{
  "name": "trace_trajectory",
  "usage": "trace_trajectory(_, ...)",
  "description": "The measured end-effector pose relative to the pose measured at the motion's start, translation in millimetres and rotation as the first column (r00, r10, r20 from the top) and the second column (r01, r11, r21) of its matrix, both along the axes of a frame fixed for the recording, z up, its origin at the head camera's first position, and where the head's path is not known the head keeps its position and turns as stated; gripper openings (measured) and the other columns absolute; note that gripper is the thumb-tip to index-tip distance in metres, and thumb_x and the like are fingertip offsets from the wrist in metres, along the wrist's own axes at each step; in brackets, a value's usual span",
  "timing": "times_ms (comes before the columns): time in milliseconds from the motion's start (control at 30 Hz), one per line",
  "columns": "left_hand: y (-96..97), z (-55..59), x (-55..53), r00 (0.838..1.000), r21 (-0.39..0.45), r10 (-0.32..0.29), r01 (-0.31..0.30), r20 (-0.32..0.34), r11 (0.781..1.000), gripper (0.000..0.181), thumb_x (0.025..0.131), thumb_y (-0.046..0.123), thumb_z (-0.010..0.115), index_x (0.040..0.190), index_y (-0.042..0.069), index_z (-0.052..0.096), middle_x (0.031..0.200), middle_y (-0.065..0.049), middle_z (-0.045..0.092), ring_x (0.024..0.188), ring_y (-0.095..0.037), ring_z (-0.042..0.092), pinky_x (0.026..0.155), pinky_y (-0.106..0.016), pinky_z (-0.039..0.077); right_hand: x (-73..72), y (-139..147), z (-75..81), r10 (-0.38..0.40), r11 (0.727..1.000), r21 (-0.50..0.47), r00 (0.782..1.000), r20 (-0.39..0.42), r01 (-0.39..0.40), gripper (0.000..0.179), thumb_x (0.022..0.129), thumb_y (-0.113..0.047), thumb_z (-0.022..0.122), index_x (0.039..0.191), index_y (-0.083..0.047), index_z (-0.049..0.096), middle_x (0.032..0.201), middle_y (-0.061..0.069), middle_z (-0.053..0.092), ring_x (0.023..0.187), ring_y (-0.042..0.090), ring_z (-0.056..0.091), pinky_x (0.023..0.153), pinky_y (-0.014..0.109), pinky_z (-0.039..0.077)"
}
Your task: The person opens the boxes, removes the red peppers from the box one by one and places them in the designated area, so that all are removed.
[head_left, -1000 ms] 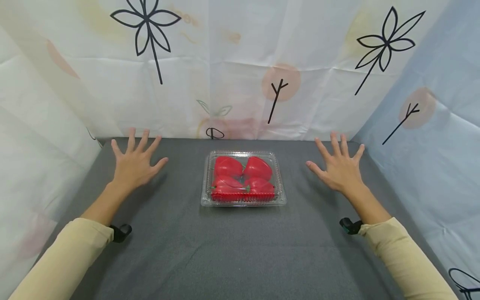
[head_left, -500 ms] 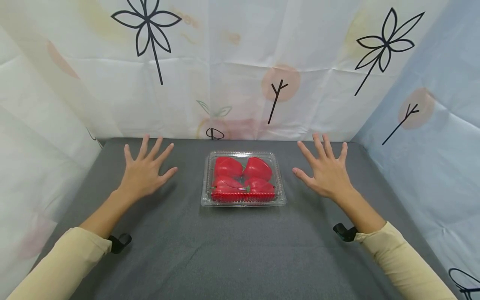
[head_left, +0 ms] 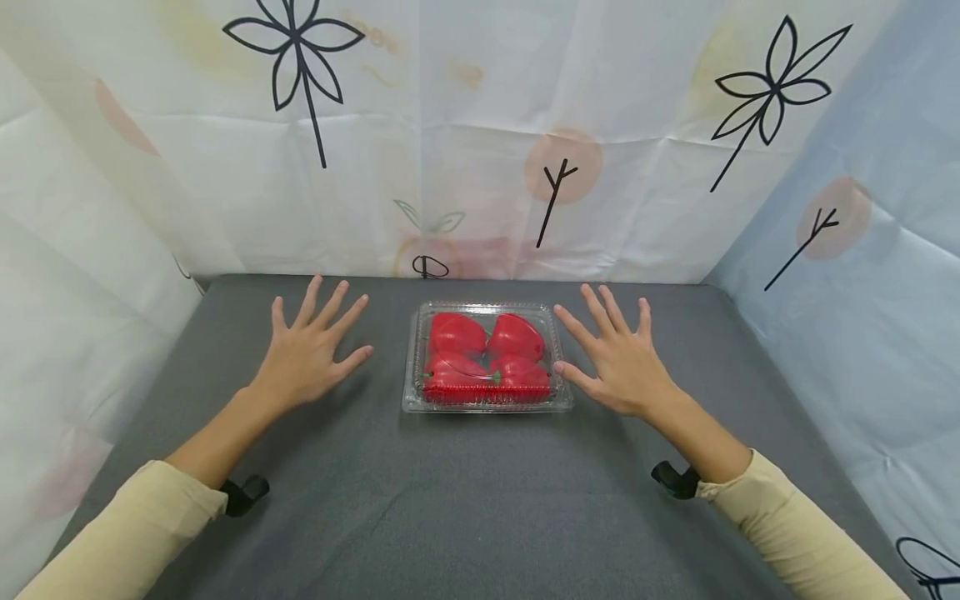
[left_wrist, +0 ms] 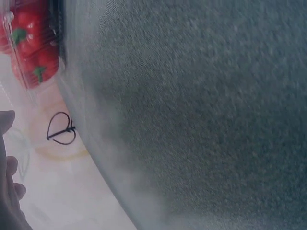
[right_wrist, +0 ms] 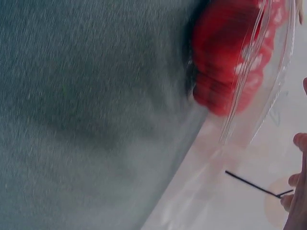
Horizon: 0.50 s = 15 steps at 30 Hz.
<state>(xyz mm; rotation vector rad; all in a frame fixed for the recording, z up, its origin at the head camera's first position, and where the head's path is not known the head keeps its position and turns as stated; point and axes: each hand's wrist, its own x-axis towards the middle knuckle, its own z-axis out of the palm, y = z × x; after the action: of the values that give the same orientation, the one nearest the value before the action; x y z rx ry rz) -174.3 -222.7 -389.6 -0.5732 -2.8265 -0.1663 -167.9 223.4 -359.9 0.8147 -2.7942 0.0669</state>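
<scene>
A clear plastic clamshell box (head_left: pixel 561 403) with its lid down sits mid-table, holding several red bell peppers (head_left: pixel 456 335). Green stems show on the peppers (left_wrist: pixel 33 33) in the left wrist view. My left hand (head_left: pixel 302 358) hovers left of the box, fingers spread, with a gap between them. On the other side my right hand (head_left: pixel 617 362) is spread too, its thumb and index tips close to the box's right edge; whether they touch it I cannot tell. Neither hand holds anything. In the right wrist view the box with red peppers (right_wrist: pixel 225 52) is blurred.
Grey cloth covers the table (head_left: pixel 480 508). A white patterned curtain (head_left: pixel 480 167) hangs behind its far edge, and more fabric (head_left: pixel 885 333) hangs along the right side. A black strap (head_left: pixel 247 496) is on the left wrist, another strap (head_left: pixel 675 479) on the right.
Both hands have moved inward toward the box, the right one farther, now almost at its edge. Fingers stay spread. The box and peppers have not moved.
</scene>
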Motion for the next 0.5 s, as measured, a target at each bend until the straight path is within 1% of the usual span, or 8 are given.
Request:
trace_trajectory(67, 3.1, 0.6, 1.3, 1.0, 0.011, -0.011, 0.011, 0.007, 1.0, 0.075, 0.095, 0.054, 0.055, 0.157, 0.02, 0.03, 0.165, -0.011, 0.017, 0.152, -0.031, -0.008, 0.104, -0.078, 0.005, 1.4, -4, -0.7, 0.065, 0.998, -0.02, 0.998, 0.015, -0.065, 0.078, 0.092, -0.056, 0.055, 0.158, -0.026, 0.026, 0.165, 0.014, 0.01, 0.15, 0.037, 0.009, 0.108, 0.073, 0.002)
trace_trajectory(133, 6.0, 0.7, 2.6, 0.999, 0.025, -0.026, 0.025, 0.021, 0.999, 0.075, 0.095, 0.053, 0.055, 0.158, 0.02, 0.03, 0.165, -0.011, 0.017, 0.152, -0.032, -0.006, 0.104, -0.078, 0.006, 2.3, -8, -1.6, 0.16, 0.986, -0.046, 0.987, 0.006, -0.16, 0.077, 0.093, -0.053, 0.058, 0.157, -0.024, 0.029, 0.163, 0.016, 0.018, 0.148, 0.036, 0.019, 0.11, 0.071, 0.01)
trace_trajectory(200, 9.3, 1.1, 4.3, 0.998, 0.054, -0.046, 0.043, 0.043, 0.998, 0.075, 0.095, 0.052, 0.056, 0.158, 0.02, 0.029, 0.165, -0.011, 0.017, 0.152, -0.034, -0.002, 0.105, -0.077, 0.007, 2.6, -12, -2.6, 0.27, 0.96, -0.066, 0.963, -0.027, -0.271, 0.076, 0.092, -0.049, 0.064, 0.155, -0.019, 0.034, 0.158, 0.017, 0.028, 0.143, 0.034, 0.031, 0.11, 0.066, 0.02)
trace_trajectory(300, 13.3, 0.0, 6.8, 0.994, 0.098, -0.085, 0.077, 0.075, 0.992, 0.075, 0.095, 0.051, 0.056, 0.158, 0.019, 0.029, 0.164, -0.013, 0.018, 0.151, -0.036, 0.003, 0.104, -0.076, 0.013, 3.7, -19, -4.7, 0.397, 0.912, -0.077, 0.914, -0.089, -0.403, 0.076, 0.086, -0.042, 0.074, 0.15, -0.014, 0.042, 0.15, 0.018, 0.042, 0.134, 0.031, 0.045, 0.108, 0.061, 0.031)
trace_trajectory(400, 17.2, -2.4, 9.1, 0.985, 0.156, -0.132, 0.114, 0.111, 0.981, 0.075, 0.096, 0.049, 0.056, 0.158, 0.019, 0.028, 0.164, -0.014, 0.019, 0.151, -0.038, 0.005, 0.104, -0.075, 0.017, 5.8, -26, -6.7, 0.464, 0.877, -0.085, 0.879, -0.114, -0.474, 0.077, 0.081, -0.036, 0.081, 0.146, -0.014, 0.047, 0.143, 0.017, 0.049, 0.128, 0.029, 0.05, 0.105, 0.058, 0.036)
trace_trajectory(500, 20.9, -4.0, 11.8, 0.973, 0.201, -0.175, 0.144, 0.149, 0.969, 0.074, 0.096, 0.048, 0.056, 0.158, 0.02, 0.027, 0.163, -0.015, 0.02, 0.15, -0.04, 0.006, 0.104, -0.073, 0.019, 7.6, -34, -9.0, 0.502, 0.854, -0.094, 0.857, -0.114, -0.512, 0.075, 0.077, -0.031, 0.084, 0.143, -0.015, 0.051, 0.139, 0.016, 0.052, 0.128, 0.029, 0.05, 0.103, 0.058, 0.039)
